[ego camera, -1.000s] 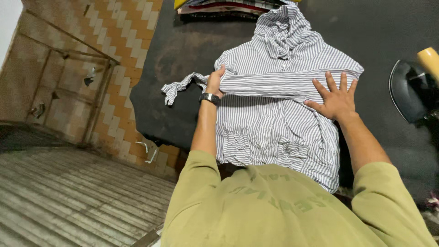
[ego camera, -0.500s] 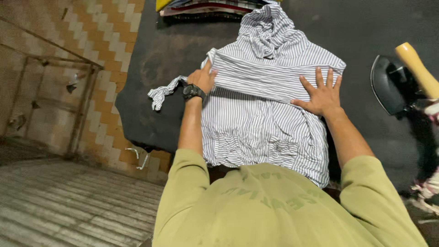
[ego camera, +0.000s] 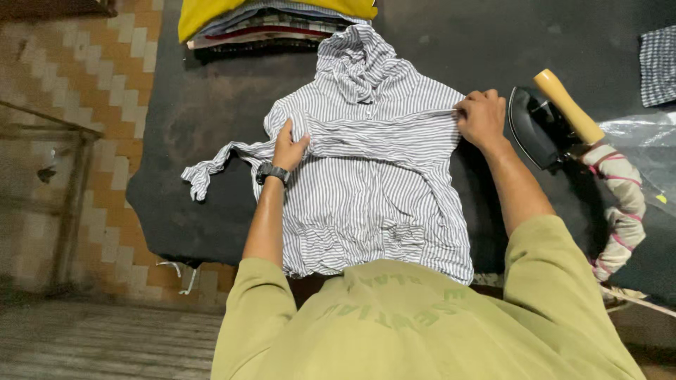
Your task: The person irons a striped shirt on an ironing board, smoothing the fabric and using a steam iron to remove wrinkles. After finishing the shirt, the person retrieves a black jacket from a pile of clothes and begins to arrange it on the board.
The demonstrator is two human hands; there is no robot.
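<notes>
Both hands pinch the folded sleeve band of the striped shirt: left hand at its left edge, right hand closed on its right edge. Shirt lies flat on dark cloth-covered table between them, long axis running away from the person, hood far. Pull evenly, keep the fold straight. Iron sits just right of right hand; clothes stack beyond.

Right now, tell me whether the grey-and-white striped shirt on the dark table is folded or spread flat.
Partly folded. The grey-and-white striped shirt lies on the dark table with a sleeve folded across its middle, pinned by the left hand and right hand.
</notes>
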